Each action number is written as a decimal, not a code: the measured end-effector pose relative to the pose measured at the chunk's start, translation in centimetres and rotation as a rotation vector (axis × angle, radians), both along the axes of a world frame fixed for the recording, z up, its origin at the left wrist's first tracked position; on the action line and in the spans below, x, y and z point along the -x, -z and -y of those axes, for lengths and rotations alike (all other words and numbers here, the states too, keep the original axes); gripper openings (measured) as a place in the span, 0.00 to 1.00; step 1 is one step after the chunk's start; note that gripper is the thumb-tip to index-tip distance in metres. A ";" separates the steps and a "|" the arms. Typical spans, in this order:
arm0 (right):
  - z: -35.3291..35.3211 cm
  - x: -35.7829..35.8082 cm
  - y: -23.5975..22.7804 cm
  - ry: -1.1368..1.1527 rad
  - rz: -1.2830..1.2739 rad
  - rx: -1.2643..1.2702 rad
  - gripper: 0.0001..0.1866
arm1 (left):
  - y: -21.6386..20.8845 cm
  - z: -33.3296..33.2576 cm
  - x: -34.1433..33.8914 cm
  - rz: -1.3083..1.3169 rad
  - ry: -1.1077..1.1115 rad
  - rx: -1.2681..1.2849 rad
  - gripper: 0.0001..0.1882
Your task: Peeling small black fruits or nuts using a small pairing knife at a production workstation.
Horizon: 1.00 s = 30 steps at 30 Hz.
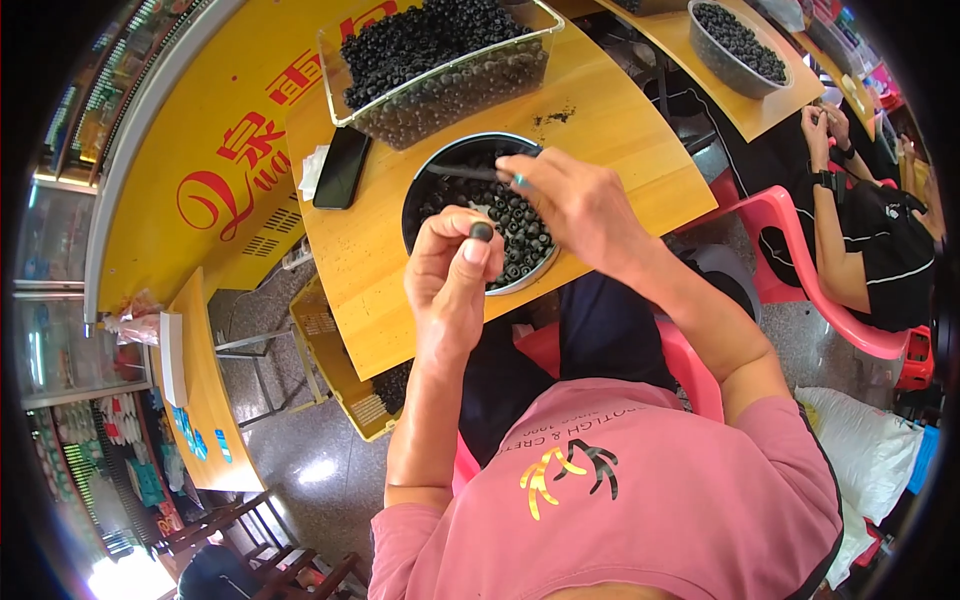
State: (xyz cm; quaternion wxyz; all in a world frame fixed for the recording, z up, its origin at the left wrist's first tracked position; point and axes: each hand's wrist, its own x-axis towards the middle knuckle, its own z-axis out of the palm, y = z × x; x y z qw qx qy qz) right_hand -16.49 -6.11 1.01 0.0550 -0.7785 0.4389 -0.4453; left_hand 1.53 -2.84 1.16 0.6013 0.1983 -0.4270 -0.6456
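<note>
My left hand (448, 270) pinches a small dark round fruit (481, 231) between thumb and fingertips, over the near left side of a round bowl (408, 215). The bowl holds many similar dark fruits (523, 238). My right hand (590, 210) is closed round a small knife (462, 173). Its thin dark blade points left across the far part of the bowl, apart from the fruit in my left hand. A bit of teal shows at my right fingers.
Behind the bowl stands a clear plastic tub (440, 88) heaped with dark fruits. A phone (342, 168) lies on the wooden table (370, 300), left of the bowl. A yellow crate (345, 375) sits below. At the right, another person (850, 215) sits on a pink chair (800, 240).
</note>
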 end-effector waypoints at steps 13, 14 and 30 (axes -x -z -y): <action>-1.9 -2.6 -3.9 -0.358 0.833 -0.947 0.13 | 0.8 -0.1 -0.3 0.306 -0.244 0.162 0.08; -2.0 -2.7 -3.9 -0.332 0.847 -0.951 0.12 | 0.7 -0.2 -0.3 0.321 -0.257 0.190 0.08; -1.5 -1.8 -2.5 -0.359 0.843 -0.869 0.12 | 0.3 -1.5 -11.9 0.838 -0.995 0.217 0.08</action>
